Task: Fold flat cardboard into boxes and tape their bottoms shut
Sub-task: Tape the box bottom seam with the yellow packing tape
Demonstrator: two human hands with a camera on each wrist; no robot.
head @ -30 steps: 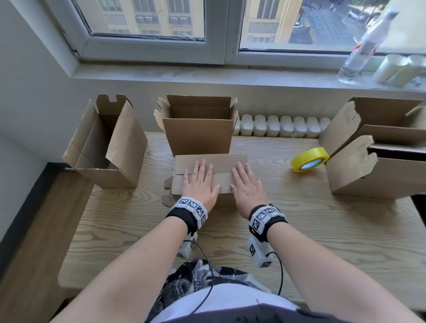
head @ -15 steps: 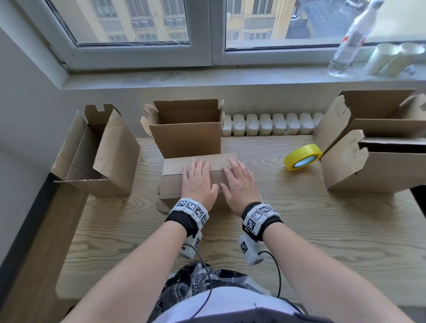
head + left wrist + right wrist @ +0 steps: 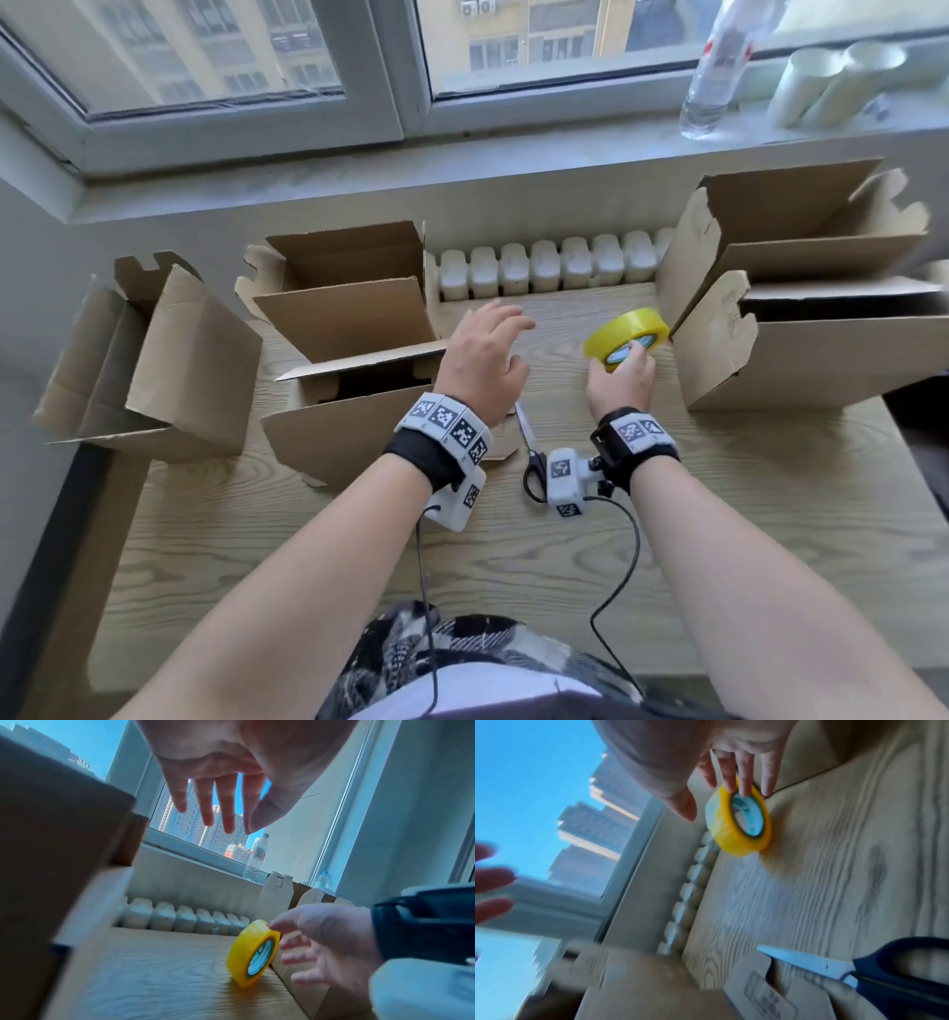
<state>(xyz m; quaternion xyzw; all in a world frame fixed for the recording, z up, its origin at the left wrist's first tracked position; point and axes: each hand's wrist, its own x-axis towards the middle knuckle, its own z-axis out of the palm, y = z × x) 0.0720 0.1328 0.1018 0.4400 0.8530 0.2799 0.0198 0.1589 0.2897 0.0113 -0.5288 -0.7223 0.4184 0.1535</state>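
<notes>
The cardboard box (image 3: 349,431) in front of me lies on the table with its flaps standing apart and a dark gap between them. My left hand (image 3: 488,354) hovers beside it with fingers spread, holding nothing; the left wrist view shows the same hand (image 3: 223,791) open in the air. The yellow tape roll (image 3: 624,336) stands on edge against a box at the right. My right hand (image 3: 621,380) reaches it, and in the right wrist view its fingertips (image 3: 744,789) touch the roll (image 3: 739,823) while the thumb stays clear.
Blue-handled scissors (image 3: 531,457) lie on the table between my wrists. Folded boxes stand at the left (image 3: 154,370), behind (image 3: 349,288) and at the right (image 3: 801,334). A radiator (image 3: 544,267) runs along the back edge. A bottle (image 3: 719,67) stands on the sill.
Both hands have left the box flaps they were pressing flat, and the flaps have sprung apart. The right hand moved right to the tape roll; the left hand lifted.
</notes>
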